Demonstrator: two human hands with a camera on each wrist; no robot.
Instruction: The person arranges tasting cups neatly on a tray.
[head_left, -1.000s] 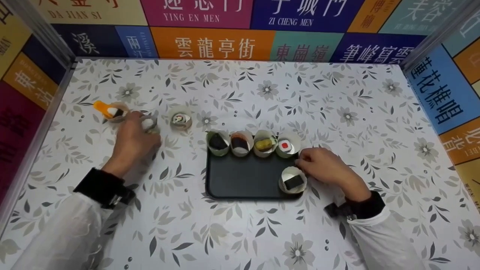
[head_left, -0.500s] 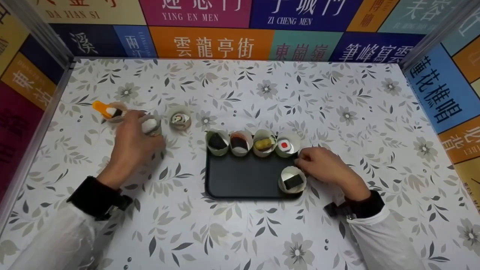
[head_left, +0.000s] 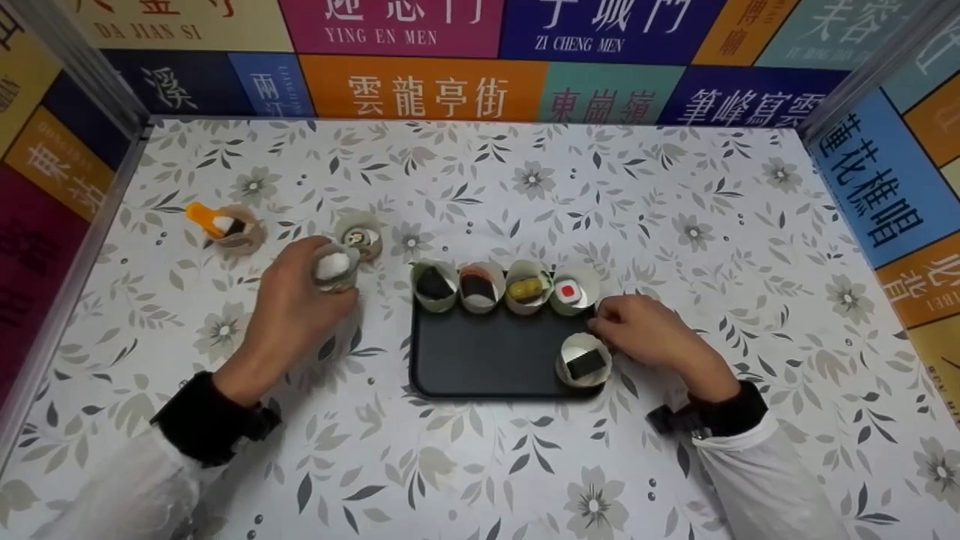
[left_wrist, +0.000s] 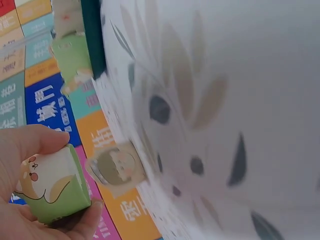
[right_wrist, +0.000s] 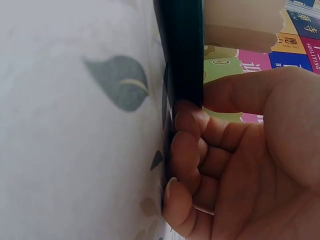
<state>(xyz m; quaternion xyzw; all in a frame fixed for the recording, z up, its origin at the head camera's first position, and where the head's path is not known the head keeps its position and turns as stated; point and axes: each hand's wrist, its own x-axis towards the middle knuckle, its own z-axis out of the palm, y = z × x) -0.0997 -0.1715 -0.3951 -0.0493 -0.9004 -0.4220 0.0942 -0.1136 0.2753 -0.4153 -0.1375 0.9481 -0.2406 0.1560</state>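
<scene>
My left hand [head_left: 289, 315] grips a small paper cup [left_wrist: 55, 185] between thumb and fingers. The cup is green with a cartoon dog, and a white piece [head_left: 333, 264] shows in its mouth. Just behind it stands another paper cup [head_left: 370, 249] with a round roll-like piece inside. At the right, my right hand [head_left: 649, 334] pinches the right edge of a black tray [head_left: 480, 352], thumb on top and fingers curled beneath in the right wrist view. On the tray, several food-filled cups line the back edge, and a cup [head_left: 562, 367] with a black-wrapped piece sits at the front right corner.
A paper cup [head_left: 246, 238] with a white-and-black piece and an orange strip over its rim stands at the far left. Upright panels with colourful lettering [head_left: 427, 86] border the flower-patterned table [head_left: 450, 465] at the back and sides.
My left hand has carried the cup with the white piece rightward, away from the orange-strip cup and up to the roll cup. My right hand and the tray have stayed put.
</scene>
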